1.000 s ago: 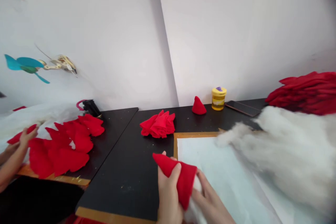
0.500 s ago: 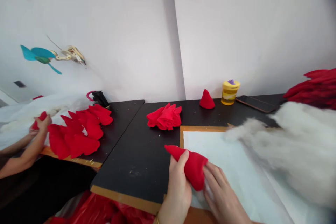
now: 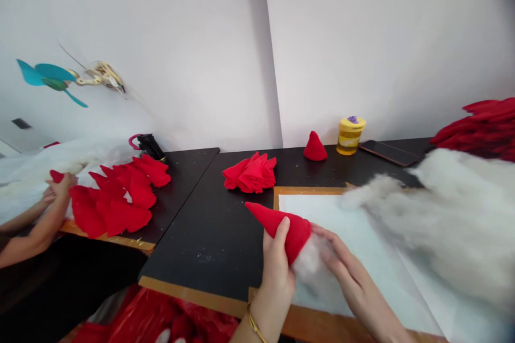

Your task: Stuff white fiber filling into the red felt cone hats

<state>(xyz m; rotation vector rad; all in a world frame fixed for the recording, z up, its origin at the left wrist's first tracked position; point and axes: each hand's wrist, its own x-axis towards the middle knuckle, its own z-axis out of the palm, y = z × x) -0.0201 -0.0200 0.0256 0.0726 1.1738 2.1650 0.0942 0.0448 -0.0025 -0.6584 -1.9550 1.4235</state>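
A red cloth cone (image 3: 284, 228) is held over the table, its point up and to the left. My left hand (image 3: 277, 257) wraps round the cone, thumb pressed on its near side. From the cone's wide mouth at the right bulges a tuft of white stuffing (image 3: 309, 260). My right hand (image 3: 346, 262) is closed at that mouth, its fingers on the stuffing; the motion blurs the fingertips a little. Farther off stand a bundle of flat red cloth cones (image 3: 251, 174) and one upright red cone (image 3: 315, 147).
White fluffy stuffing (image 3: 446, 230) heaps over a white sheet (image 3: 354, 273) on the right. Behind are a yellow-lidded jar (image 3: 350, 136), a phone (image 3: 389, 153) and red cloth pieces (image 3: 478, 131). At left, a co-worker's hands (image 3: 60, 187) hold something red near stuffed cones (image 3: 116, 198).
The cone has risen slightly and shifted left in my left hand. My right hand has drawn back from its mouth, and the white stuffing there now shows plainly.
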